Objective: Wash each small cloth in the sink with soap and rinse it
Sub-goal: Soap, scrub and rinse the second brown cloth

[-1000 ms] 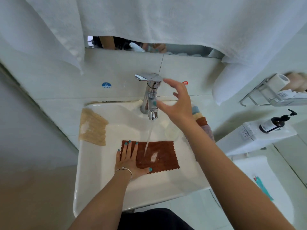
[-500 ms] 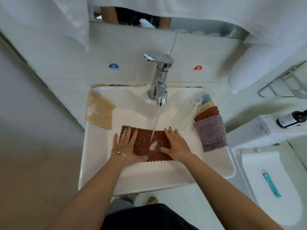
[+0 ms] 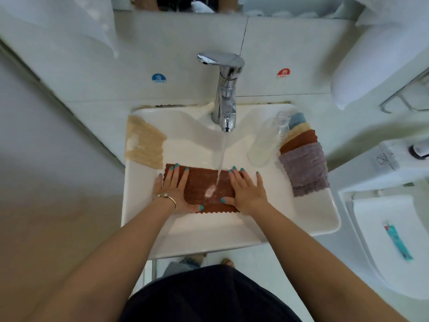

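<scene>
A rust-brown cloth (image 3: 209, 190) lies spread flat in the white sink (image 3: 311, 219). Water runs from the chrome tap (image 3: 226, 94) onto its middle, where a white patch of soap shows. My left hand (image 3: 174, 189) presses flat on the cloth's left end with straight fingers. My right hand (image 3: 247, 189) presses flat on its right end. A beige cloth (image 3: 144, 142) with a white smear hangs over the sink's left rim. A stack of folded cloths (image 3: 304, 166), purple on top, then brown, tan and blue, sits on the right rim.
A clear plastic bottle (image 3: 267, 142) lies on the right rim beside the stack. White towels (image 3: 376, 66) hang above. To the right stands a toilet, with a teal packet (image 3: 398, 242) on its lid. Cold and hot stickers mark the wall tiles.
My right hand left the tap handle and came down flat onto the cloth's right end. The water keeps running. My left hand stayed on the left end.
</scene>
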Motion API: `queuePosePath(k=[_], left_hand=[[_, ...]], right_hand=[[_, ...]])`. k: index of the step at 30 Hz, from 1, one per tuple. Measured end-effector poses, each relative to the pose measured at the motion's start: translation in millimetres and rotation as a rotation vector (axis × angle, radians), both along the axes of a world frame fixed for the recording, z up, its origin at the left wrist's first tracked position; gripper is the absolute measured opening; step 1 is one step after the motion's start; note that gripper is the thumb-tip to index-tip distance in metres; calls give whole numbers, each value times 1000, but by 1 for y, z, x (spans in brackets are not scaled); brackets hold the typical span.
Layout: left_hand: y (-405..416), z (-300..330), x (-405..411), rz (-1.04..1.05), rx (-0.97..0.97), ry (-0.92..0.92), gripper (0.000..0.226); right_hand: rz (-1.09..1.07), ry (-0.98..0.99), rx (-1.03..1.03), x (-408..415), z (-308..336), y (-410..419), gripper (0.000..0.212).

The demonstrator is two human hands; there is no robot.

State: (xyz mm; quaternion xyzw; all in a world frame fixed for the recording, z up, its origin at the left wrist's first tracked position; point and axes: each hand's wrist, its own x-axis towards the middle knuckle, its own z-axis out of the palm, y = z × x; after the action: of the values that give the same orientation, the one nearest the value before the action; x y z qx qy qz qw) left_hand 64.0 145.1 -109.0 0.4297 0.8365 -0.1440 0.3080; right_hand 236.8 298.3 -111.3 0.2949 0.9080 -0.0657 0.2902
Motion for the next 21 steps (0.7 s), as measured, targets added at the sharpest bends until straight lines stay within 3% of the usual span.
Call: queuePosePath(k=[5, 9, 21], left_hand=[[31, 0, 4, -155, 130, -79, 104], [49, -1, 11, -252, 126, -60, 102], [0, 6, -10, -165, -97, 73, 110]], right_hand=[[-245, -74, 20, 30, 9, 18, 87], [-315, -103, 30, 48, 10, 23, 88], [-148, -40, -62, -3, 12, -9, 91]])
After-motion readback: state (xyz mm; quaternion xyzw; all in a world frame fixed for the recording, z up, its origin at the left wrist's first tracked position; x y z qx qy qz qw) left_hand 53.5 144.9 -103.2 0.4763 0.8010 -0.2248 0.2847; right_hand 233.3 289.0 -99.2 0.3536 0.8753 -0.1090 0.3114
